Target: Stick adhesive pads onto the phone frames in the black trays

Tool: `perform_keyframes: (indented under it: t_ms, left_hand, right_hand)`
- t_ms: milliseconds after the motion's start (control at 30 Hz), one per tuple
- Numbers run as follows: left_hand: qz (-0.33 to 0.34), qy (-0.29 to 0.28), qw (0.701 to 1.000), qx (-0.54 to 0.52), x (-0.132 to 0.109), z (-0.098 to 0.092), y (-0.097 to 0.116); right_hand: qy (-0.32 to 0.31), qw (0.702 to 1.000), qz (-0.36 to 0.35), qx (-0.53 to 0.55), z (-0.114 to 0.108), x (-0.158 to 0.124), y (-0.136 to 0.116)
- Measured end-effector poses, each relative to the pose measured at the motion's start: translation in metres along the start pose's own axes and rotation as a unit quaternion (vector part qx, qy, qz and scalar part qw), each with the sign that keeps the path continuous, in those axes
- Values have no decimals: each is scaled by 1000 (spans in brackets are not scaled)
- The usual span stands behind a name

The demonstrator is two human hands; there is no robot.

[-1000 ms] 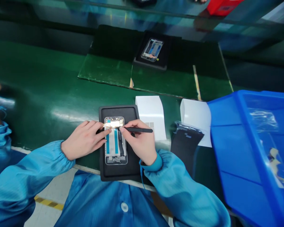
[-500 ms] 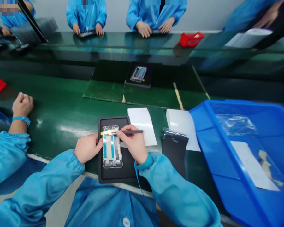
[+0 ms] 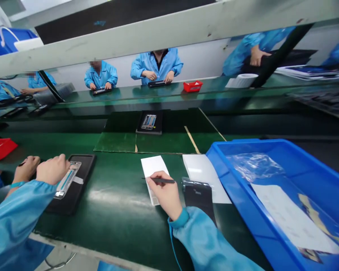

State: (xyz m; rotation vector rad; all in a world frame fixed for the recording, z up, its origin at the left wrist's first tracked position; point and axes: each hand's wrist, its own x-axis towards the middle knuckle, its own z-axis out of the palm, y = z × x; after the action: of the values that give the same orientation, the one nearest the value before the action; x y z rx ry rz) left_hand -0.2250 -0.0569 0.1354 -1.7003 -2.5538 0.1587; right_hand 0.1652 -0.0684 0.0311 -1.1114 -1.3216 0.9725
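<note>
My left hand (image 3: pixel 53 169) lies over the upper end of a phone mid-frame (image 3: pixel 66 182), whose blue strips show along its length. The frame sits on a black rubber mat (image 3: pixel 73 201) at the left of the bench. My right hand (image 3: pixel 166 194) is well to the right of the frame, pinching a slim black pen-shaped tool (image 3: pixel 161 180). The tool's tip points left over a white paper sheet (image 3: pixel 154 167), and the hand rests on or just above that sheet. Part of the frame is hidden under my left hand.
A blue plastic bin (image 3: pixel 260 188) holding clear film and a white sheet stands at the right. Beside it lie a black pouch (image 3: pixel 199 197) and a second white sheet (image 3: pixel 203 175). A co-worker's hand (image 3: pixel 25 169) and a red tray (image 3: pixel 0 148) are at far left.
My head has tilted up and the view has swung, so the mat sits further left. My right hand has left the frame and moved right over the white sheet, with the tool still in it.
</note>
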Motion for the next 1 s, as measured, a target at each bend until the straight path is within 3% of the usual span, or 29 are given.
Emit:
perform_keyframes:
  t_ms: [100, 200, 300, 367, 467, 567, 700, 867, 1000]
  left_hand:
    - [49, 51, 997, 20, 15, -6, 68]
    - [163, 0, 986, -46, 28, 3, 165]
    - [233, -12, 969, -76, 45, 19, 253]
    - [256, -16, 962, -92, 58, 29, 295]
    - [256, -22, 960, -114, 73, 38, 332]
    - [246, -20, 959, -141, 84, 41, 343]
    - [224, -19, 954, -200, 94, 36, 328]
    - [139, -33, 932, -333, 97, 34, 275]
    - [27, -30, 885, -464, 92, 45, 224]
  right_hand:
    - [-48, 991, -109, -59, 4, -8, 10]
    - [-73, 968, -205, -127, 3, -12, 17]
    - [-73, 952, -246, -164, -1, -11, 20]
    - [-72, 944, -266, -183, -4, -10, 20]
    - [-68, 931, -288, -214, -5, -8, 18]
    - [-67, 918, -305, -245, -4, -9, 16]
    - [-74, 904, -319, -277, -3, -10, 13]
    - [-74, 901, -322, -281, -3, -11, 12]
    - [-72, 900, -330, -274, -2, -9, 9]
